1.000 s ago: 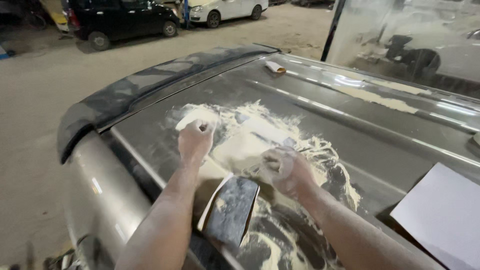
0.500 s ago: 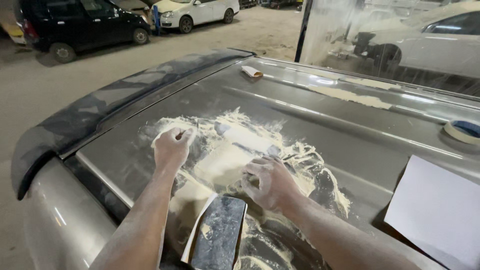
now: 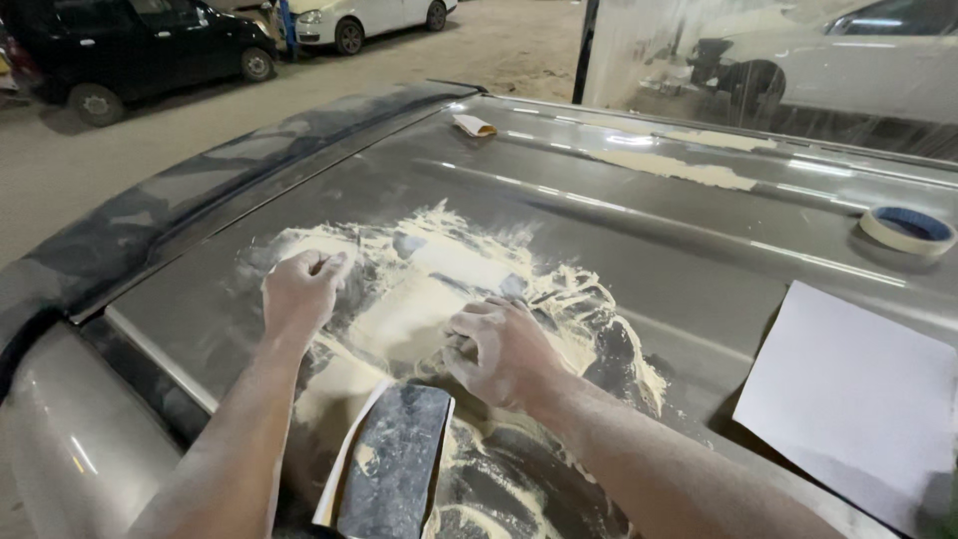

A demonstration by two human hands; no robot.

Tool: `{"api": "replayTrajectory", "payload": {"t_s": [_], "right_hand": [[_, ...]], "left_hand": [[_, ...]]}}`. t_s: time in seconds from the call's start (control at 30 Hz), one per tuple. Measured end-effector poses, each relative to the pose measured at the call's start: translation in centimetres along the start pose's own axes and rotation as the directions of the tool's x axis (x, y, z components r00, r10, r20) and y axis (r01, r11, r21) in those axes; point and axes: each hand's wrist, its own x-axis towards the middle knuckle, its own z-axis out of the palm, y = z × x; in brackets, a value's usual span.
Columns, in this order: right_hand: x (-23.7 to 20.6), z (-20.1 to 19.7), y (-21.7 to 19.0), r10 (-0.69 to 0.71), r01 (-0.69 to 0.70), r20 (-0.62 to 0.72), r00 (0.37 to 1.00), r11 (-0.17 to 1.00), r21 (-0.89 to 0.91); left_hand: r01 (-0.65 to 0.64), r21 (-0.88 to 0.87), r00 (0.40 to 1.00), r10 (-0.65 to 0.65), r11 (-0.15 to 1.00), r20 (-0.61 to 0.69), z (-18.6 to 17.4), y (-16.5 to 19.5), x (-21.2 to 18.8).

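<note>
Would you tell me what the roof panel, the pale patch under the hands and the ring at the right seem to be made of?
Roof panel: probably painted sheet metal, dull grey, with pressed ribs and glints. Pale patch: likely body filler, matt, dusty cream. Ring: seemingly a paper masking tape roll, beige.

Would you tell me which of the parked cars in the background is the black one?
The black car stands at the far left; the other cars are white.

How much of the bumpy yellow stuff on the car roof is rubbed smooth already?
Some looks done: a flat pale patch sits in the middle of the filler. In hand: the left hand and the right hand both press on the filler, rubbing it; what each grip holds is hidden. Left: rough swirly ridges at the edge, and another filler streak farther up the roof.
</note>
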Motion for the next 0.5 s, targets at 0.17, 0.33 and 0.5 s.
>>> {"api": "replayTrajectory", "payload": {"t_s": [0.17,0.33,0.5], "right_hand": [[0.2,0.2,0.3,0.066,-0.070,0.060,0.996,0.995,0.074],[0.0,0.4,0.9,-0.037,0.037,-0.012,0.999,0.999,-0.015],[-0.2,0.9,1.5,-0.070,0.069,-0.033,0.997,0.997,-0.040]], "left_hand": [[-0.003,-0.017,1.000,0.003,1.000,0.012,-0.1,0.3,0.0],[-0.064,-0.022,0.998,0.064,0.998,-0.013,0.1,0.7,0.0],[-0.008,0.014,0.999,0.008,1.000,0.044,0.4,0.6,0.0]]}}
